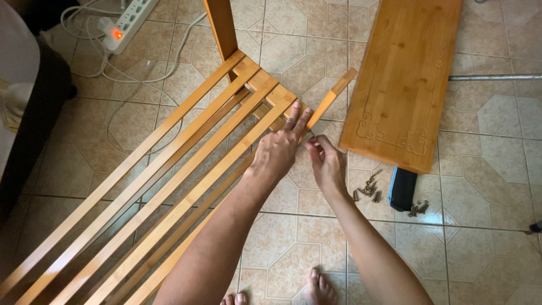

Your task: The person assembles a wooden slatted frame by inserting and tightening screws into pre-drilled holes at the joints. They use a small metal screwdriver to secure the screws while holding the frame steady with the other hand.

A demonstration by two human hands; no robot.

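Note:
A slatted bamboo frame [169, 186] lies slantwise across the tiled floor, with an upright leg [223, 28] at its far end. My left hand [279, 149] grips the frame's far corner, fingers stretched over the slat ends. Just to its right, my right hand [326, 162] pinches a small screw [310, 133] between thumb and fingertips, right at that corner. A short bamboo bar [333, 96] sticks out diagonally from the corner, above both hands.
A carved bamboo board [403, 79] lies to the right. Loose screws [370, 187] and a black pouch [402, 189] sit below it. A power strip [127, 20] with white cables is at top left, a metal rod [497, 77] at right, dark furniture [34, 124] at left.

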